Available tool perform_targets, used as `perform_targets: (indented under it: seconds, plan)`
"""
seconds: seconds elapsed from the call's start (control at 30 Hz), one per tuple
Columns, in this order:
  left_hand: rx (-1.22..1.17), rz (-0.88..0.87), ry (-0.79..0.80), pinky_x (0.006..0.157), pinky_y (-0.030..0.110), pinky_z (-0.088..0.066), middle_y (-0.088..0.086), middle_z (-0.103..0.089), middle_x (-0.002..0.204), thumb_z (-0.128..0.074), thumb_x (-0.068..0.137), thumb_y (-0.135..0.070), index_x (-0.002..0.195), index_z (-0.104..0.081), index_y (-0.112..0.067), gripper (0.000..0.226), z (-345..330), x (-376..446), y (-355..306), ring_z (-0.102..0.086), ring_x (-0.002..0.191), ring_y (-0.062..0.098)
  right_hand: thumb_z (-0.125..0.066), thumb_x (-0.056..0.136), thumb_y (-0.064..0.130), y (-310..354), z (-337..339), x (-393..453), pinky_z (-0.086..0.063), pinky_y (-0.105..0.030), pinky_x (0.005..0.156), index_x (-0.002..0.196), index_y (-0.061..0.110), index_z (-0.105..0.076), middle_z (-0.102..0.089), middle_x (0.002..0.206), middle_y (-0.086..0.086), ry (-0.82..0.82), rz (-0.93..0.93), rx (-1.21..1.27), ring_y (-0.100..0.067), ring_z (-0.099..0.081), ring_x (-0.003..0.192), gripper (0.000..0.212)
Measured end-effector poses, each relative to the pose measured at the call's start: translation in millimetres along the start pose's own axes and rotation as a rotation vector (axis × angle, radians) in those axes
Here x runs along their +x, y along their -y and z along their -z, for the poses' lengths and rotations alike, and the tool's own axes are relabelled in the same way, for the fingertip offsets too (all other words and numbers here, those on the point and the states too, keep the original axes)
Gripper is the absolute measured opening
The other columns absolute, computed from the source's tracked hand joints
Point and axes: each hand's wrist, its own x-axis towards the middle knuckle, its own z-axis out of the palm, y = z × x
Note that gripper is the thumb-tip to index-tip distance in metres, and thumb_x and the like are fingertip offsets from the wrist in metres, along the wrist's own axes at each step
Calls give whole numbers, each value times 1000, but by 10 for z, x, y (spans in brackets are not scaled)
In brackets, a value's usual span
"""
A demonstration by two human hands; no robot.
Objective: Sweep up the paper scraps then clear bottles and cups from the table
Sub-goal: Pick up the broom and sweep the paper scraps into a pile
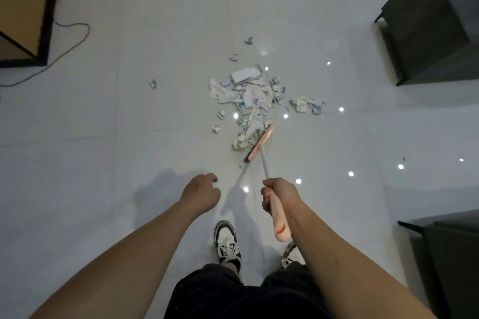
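The right hand [278,195] is gripping the broom [259,144], its head touching the scraps [250,100] at frame centre. The left hand [202,194] is hanging loosely curled, holding nothing, lower centre.

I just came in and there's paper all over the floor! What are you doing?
A person is sweeping up. Their right hand grips the pink handle of a broom, whose head rests against the near edge of the big pile of paper scraps on the white tiled floor. The left hand holds nothing, fingers loosely curled. A few stray scraps still lie apart from the pile, so the sweeping isn't finished.
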Motion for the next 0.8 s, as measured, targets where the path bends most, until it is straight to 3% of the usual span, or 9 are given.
perform_targets:
  seconds: [0.2,0.3,0.47,0.57,0.63,0.7,0.8]
  plan:
    - [-61,2,-36,85,27,-42,8,-54,131,-51,88,-24,133,-53,-19,45,196,187,-188,-53,114,25,-58,80,-6,-46,-154,-65,-33,-19,36,78,-4,-62,-48,47,-11,-30,-4,-317,-18,-38,31,5]
    - [-71,17,-67,90,31,-45,9,-56,130,-50,88,-24,131,-54,-19,43,255,297,-284,-53,116,26,-62,80,-2,39,-132,67,-33,-18,40,87,0,-62,-50,51,-7,50,-97,-480,-15,-40,34,6]
    - [-134,123,-88,84,27,-42,8,-55,133,-49,89,-22,131,-55,-17,42,292,534,-408,-53,115,26,-62,83,4,488,-35,410,-34,-18,36,88,2,-60,-51,52,-3,150,-212,-752,-12,-40,36,6]
    - [-164,175,-125,90,31,-44,9,-56,131,-50,90,-22,130,-55,-16,41,323,719,-614,-53,116,26,-65,79,-1,985,101,689,-39,-20,36,82,-1,-63,-55,47,-6,93,-88,-1031,-14,-46,30,4]
    - [-178,192,-108,92,31,-43,9,-53,133,-50,90,-23,134,-52,-18,44,357,843,-846,-52,118,26,-66,78,-2,1355,214,812,-46,-25,43,76,5,-61,-60,57,-7,79,36,-1178,-13,-53,35,9]
    - [-170,193,-88,90,29,-41,9,-53,133,-50,89,-23,134,-52,-18,45,416,985,-1104,-51,118,26,-66,77,2,1685,281,865,-50,-27,49,80,5,-66,-64,72,-10,60,137,-1308,-17,-60,49,5]
    - [-184,196,-108,86,27,-41,8,-53,132,-50,88,-23,133,-53,-19,45,524,1209,-1482,-53,115,25,-62,77,-2,2070,240,899,-49,-30,53,93,-2,-72,-64,75,-13,68,190,-1325,-25,-59,56,18]
